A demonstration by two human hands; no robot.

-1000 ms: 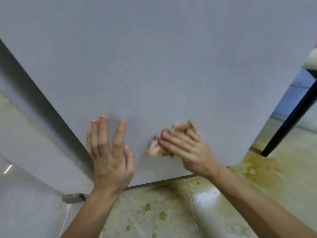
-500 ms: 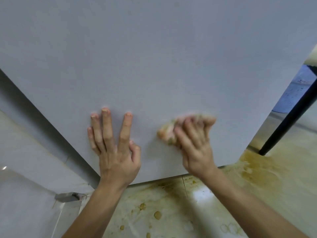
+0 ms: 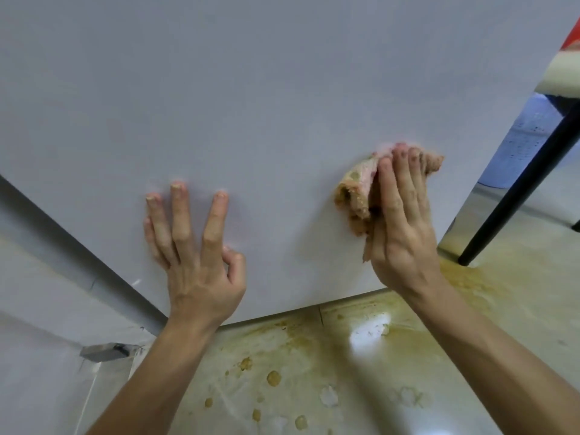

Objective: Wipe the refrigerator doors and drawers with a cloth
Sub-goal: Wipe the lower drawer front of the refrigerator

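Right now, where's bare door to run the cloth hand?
Free: the whole door above both hands, and the strip between left hand and cloth. Tight: right of the right hand, where the door's edge and a black leg sit close; below, the door's bottom edge.

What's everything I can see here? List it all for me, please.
refrigerator door: one, pale grey, fills the upper picture
cloth: one, pinkish-tan and soiled, pressed to the door at lower right
floor: pale glossy tiles, below the door
stains: several, yellow-brown blotches and spots, on the floor
black leg: one, slanted, right of the door, foot on the floor
blue perforated object: one, behind the leg, kind unclear
metal piece: one, grey, lower left
left hand: flat on the door, fingers spread
right hand: presses the cloth against the door, fingers straight
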